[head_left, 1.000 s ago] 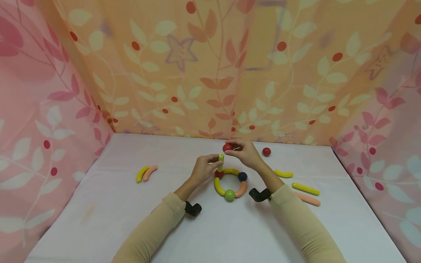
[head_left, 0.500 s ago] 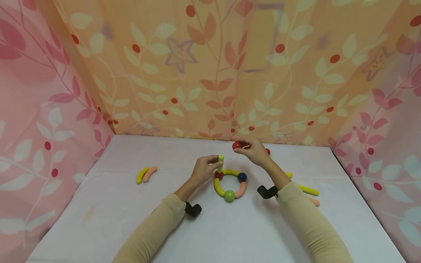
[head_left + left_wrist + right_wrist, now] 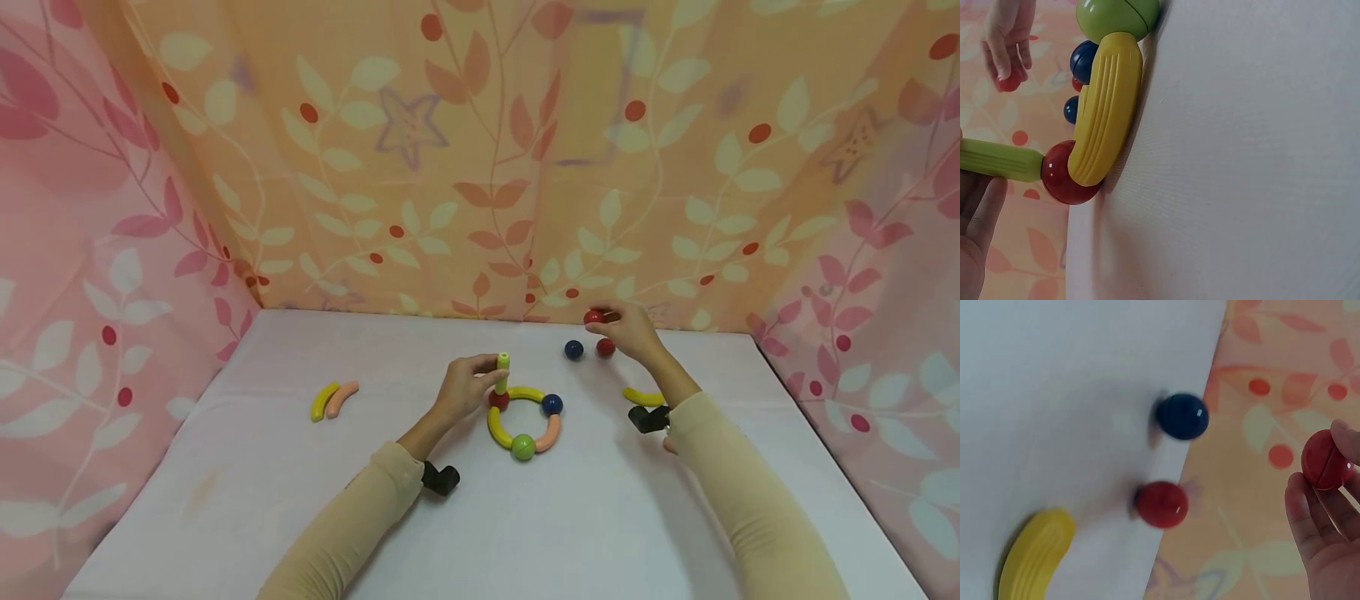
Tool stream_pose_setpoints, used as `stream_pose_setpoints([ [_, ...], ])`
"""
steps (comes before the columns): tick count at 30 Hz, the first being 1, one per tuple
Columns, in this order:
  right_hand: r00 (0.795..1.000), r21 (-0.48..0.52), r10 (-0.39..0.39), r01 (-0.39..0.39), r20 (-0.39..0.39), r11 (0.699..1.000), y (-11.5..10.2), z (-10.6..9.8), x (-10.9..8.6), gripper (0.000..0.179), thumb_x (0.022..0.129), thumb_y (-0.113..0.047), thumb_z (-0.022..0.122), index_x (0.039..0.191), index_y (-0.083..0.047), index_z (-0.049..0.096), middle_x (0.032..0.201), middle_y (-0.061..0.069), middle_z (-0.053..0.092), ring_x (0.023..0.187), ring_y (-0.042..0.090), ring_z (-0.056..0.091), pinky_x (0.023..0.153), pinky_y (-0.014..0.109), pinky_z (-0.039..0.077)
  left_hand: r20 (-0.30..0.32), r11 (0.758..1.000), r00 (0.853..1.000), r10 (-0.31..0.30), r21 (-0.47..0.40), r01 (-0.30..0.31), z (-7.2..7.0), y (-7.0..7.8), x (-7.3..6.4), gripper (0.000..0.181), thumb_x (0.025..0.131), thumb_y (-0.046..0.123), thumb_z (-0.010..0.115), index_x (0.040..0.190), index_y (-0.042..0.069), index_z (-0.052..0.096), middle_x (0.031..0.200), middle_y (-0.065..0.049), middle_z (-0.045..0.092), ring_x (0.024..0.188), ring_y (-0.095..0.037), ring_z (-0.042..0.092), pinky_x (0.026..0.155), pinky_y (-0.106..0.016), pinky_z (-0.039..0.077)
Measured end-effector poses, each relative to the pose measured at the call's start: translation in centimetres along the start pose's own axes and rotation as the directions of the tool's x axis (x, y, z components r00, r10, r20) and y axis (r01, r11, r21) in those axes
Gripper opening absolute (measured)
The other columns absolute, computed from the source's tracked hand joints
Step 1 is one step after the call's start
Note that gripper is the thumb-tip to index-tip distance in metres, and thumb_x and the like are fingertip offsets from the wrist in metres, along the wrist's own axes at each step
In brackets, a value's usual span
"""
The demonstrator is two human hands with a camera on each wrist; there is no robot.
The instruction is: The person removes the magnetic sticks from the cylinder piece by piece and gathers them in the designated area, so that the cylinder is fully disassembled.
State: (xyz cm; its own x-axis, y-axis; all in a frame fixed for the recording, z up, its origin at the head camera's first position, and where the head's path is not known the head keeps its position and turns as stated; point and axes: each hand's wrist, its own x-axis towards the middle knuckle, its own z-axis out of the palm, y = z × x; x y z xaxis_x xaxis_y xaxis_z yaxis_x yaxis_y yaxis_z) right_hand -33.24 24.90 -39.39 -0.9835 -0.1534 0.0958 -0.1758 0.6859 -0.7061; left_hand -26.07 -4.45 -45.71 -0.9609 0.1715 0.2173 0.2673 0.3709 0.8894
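My left hand (image 3: pixel 461 386) pinches a light-green stick (image 3: pixel 1000 159) that stands upright on a red ball (image 3: pixel 1063 178). That ball is part of a ring lying on the table, joined by yellow curved sticks (image 3: pixel 1107 112), a blue ball (image 3: pixel 552 404), a peach curved stick (image 3: pixel 550 433) and a green ball (image 3: pixel 523 447). Farther right and back, my right hand (image 3: pixel 633 333) pinches another red ball (image 3: pixel 1322 459) between thumb and fingertips, raised above the table. Below it sit a loose blue ball (image 3: pixel 1183 417) and a loose red ball (image 3: pixel 1162 504).
On the right lies a yellow curved stick (image 3: pixel 642 397), partly behind my right wrist camera (image 3: pixel 648 418). A yellow curved stick (image 3: pixel 324 401) and a peach one (image 3: pixel 342 399) lie together at left. Patterned curtains (image 3: pixel 337 208) enclose the white table (image 3: pixel 247 517).
My right hand has moved right with the red ball, away from the green stick. The loose blue ball at the back has come into view. My left hand keeps its place.
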Motion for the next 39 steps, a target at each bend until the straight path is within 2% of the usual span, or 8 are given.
stream_pose_setpoints([
  [4,0.999,-0.026,0.035,-0.035,0.009,0.999,1.7,-1.0,0.3,0.047,0.092,-0.018,0.067,0.134,0.001,0.055,0.126,0.026,0.059,0.115,0.038,0.057,0.09,0.039,0.053,0.005,1.0,1.0,-0.01,0.004,0.01,0.1,0.0,0.0,0.033,0.089,0.018,0.071,0.118,0.002,0.069,0.107,-0.011,0.074,0.102,-0.025,0.068,0.09,-0.035,0.056],
  [7,1.0,-0.038,0.027,-0.027,-0.006,0.999,3.0,-1.4,0.4,0.046,0.092,-0.014,0.067,0.132,0.004,0.055,0.124,0.028,0.06,0.113,0.041,0.058,0.09,0.041,0.053,0.009,1.0,1.0,-0.009,0.009,0.009,0.1,-0.1,0.0,0.033,0.089,0.018,0.071,0.118,0.003,0.069,0.107,-0.011,0.074,0.102,-0.025,0.068,0.09,-0.035,0.056],
  [12,0.998,-0.058,0.058,-0.058,-0.006,0.997,4.8,-1.6,0.4,0.045,0.091,-0.011,0.067,0.131,0.006,0.055,0.126,0.03,0.057,0.113,0.043,0.055,0.096,0.051,0.051,0.008,1.0,1.0,-0.004,0.008,0.004,0.1,-0.2,0.0,0.032,0.089,0.017,0.071,0.117,0.002,0.069,0.106,-0.011,0.074,0.101,-0.025,0.069,0.09,-0.034,0.056],
  [17,0.996,-0.095,0.087,-0.086,0.01,0.992,6.2,-1.6,0.4,0.045,0.091,-0.01,0.066,0.13,0.007,0.055,0.127,0.03,0.056,0.113,0.043,0.054,0.096,0.051,0.049,0.007,1.0,1.0,0.008,0.006,-0.008,0.1,-0.2,0.0,0.031,0.089,0.016,0.071,0.116,0.001,0.069,0.106,-0.012,0.074,0.102,-0.025,0.069,0.089,-0.035,0.056],
  [23,1.0,-0.144,0.011,-0.012,-0.004,0.989,7.6,-1.5,0.3,0.038,0.087,-0.003,0.067,0.122,0.011,0.059,0.12,0.031,0.059,0.107,0.043,0.056,0.095,0.052,0.047,0.013,1.0,1.0,0.007,0.009,-0.007,0.1,-0.1,0.1,0.031,0.089,0.017,0.07,0.116,0.002,0.07,0.105,-0.011,0.074,0.102,-0.025,0.069,0.09,-0.036,0.056],
  [31,0.996,-0.181,0.038,-0.023,0.081,0.983,8.6,-1.3,0.3,0.044,0.085,-0.003,0.069,0.124,0.014,0.057,0.12,0.033,0.06,0.108,0.043,0.056,0.099,0.054,0.044,0.014,1.0,1.0,-0.009,0.005,0.009,0.0,-0.1,0.1,0.031,0.09,0.018,0.07,0.116,0.002,0.07,0.105,-0.011,0.074,0.102,-0.025,0.068,0.09,-0.035,0.056],
  [39,0.988,-0.239,0.082,-0.049,0.13,0.97,9.2,-1.3,1.0,0.041,0.086,-0.008,0.069,0.121,0.011,0.059,0.119,0.032,0.06,0.104,0.04,0.056,0.098,0.054,0.044,0.017,1.0,1.0,-0.016,0.022,0.016,0.0,0.0,0.2,0.031,0.091,0.02,0.069,0.117,0.003,0.069,0.107,-0.01,0.074,0.103,-0.024,0.068,0.09,-0.033,0.056],
])
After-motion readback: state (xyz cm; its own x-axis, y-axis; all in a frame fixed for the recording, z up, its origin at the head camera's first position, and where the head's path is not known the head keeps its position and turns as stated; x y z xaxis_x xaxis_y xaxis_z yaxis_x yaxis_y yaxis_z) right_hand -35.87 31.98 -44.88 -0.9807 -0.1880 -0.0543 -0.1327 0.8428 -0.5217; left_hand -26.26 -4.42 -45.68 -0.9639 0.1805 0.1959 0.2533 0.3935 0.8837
